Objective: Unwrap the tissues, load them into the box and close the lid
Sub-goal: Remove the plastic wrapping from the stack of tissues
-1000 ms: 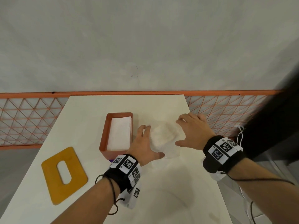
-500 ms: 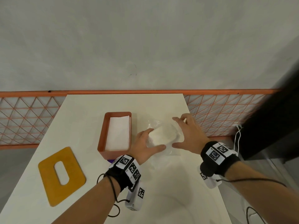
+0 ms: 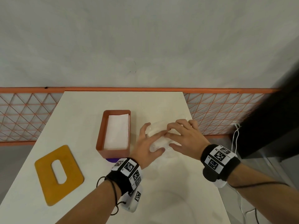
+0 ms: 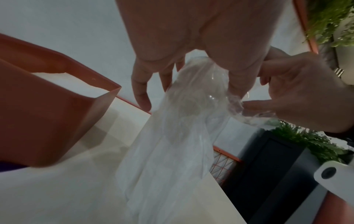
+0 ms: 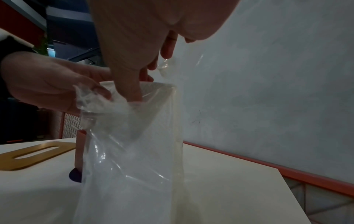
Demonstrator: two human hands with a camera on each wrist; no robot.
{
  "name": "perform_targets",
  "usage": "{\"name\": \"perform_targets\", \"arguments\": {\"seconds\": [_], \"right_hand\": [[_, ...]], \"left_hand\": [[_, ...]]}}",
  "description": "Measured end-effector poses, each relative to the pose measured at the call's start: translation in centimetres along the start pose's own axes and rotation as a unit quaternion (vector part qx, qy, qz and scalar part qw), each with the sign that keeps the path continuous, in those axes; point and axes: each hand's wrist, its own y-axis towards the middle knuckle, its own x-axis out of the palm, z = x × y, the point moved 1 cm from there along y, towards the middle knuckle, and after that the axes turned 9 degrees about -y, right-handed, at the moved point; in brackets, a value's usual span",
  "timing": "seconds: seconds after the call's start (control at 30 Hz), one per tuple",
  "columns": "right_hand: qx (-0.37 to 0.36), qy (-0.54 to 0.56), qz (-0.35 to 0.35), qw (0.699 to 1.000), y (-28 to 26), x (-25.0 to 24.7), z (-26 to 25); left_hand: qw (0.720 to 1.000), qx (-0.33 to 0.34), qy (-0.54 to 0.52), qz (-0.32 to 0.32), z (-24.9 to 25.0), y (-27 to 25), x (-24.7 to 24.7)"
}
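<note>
White tabletop [image 3: 80,120] fills the frame's centre. My left hand [image 3: 145,147] and right hand [image 3: 186,136] both pinch the clear wrapper [image 5: 132,151] right of centre, beside the orange box [image 3: 113,152] holding tissues [image 3: 116,131]. Yellow lid [image 3: 48,178] lies lower left.

My count of what sits on the worktop [image 3: 84,120]

I see one orange box [image 3: 113,152] holding one stack of tissues [image 3: 116,131], one yellow lid [image 3: 48,173], one clear plastic wrapper [image 5: 134,151], and my two hands on it.
</note>
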Motion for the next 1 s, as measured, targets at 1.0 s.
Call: {"name": "perform_targets", "arguments": {"seconds": [1.0], "right_hand": [[-0.013,0.04,-0.18,0.983,1.9,-2.2,0.9]], "left_hand": [[0.998,-0.044,-0.026,-0.047,-0.3,0.0,-1.5]]}}
